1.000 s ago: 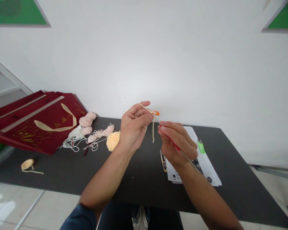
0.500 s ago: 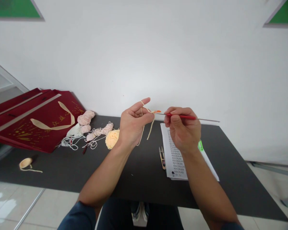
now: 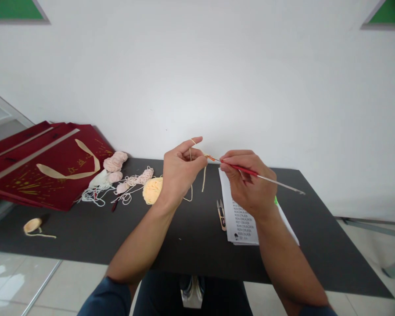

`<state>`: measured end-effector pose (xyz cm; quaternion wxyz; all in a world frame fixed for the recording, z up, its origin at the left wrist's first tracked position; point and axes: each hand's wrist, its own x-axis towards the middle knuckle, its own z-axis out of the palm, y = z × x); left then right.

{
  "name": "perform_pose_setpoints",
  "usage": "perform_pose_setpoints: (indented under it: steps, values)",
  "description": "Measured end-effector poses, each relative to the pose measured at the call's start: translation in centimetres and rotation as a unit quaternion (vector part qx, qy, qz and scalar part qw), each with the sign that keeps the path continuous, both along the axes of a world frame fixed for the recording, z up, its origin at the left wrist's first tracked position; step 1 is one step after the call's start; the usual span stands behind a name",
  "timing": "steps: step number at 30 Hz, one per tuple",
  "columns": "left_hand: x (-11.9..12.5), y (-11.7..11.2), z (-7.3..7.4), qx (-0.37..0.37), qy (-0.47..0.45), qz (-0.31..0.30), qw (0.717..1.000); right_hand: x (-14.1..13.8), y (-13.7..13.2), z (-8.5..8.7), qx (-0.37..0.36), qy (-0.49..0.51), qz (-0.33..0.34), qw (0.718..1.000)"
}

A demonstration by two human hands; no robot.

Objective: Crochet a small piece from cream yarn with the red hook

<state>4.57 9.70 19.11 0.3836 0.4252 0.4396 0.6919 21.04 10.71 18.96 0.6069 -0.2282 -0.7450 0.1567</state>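
Observation:
My left hand (image 3: 183,169) pinches a small piece of cream yarn (image 3: 203,177) between thumb and fingers, with a strand looped over the raised index finger and a loose tail hanging below. A small orange item, perhaps a stitch marker (image 3: 211,158), sits by the pinched yarn. My right hand (image 3: 250,182) is closed around the red grip of a crochet hook (image 3: 245,170). One end of the hook meets the yarn at my left fingertips; the other slants down to the right. Behind my left wrist lies a yellow yarn ball (image 3: 152,190).
Printed sheets (image 3: 245,224) lie under my right forearm, with thread snips (image 3: 221,215) beside them. Pink yarn (image 3: 115,161), white yarn (image 3: 98,188) and dark red bags (image 3: 52,171) are at the left. A small cream crocheted piece (image 3: 33,225) rests near the table's (image 3: 191,237) front left.
My right hand has turned the crochet hook, so its far end now points lower and its tip angles up toward the yarn. The left hand keeps its pinch. The view has shifted slightly.

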Motion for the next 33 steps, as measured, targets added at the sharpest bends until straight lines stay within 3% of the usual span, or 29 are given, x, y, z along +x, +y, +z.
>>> perform_pose_setpoints:
  steps: [6, 21, 25, 33]
  values:
    - [1.0, -0.5, 0.3, 0.039, 0.052, 0.063, 0.996, -0.9, -1.0, -0.2, -0.033, 0.040, -0.039, 0.998]
    - [0.7, -0.7, 0.1, 0.090, 0.119, 0.055, 0.987, -0.5, -1.5, 1.2, -0.077, 0.076, -0.042, 0.993]
    - [-0.2, -0.7, 0.0, 0.112, 0.130, -0.019, 0.985, 0.1, -1.4, 1.8, -0.147, 0.115, 0.000, 0.982]
    - [-1.5, -0.1, -0.4, 0.103, 0.021, -0.198, 0.974, 0.7, -0.8, 1.9, -0.231, 0.171, 0.118, 0.950]
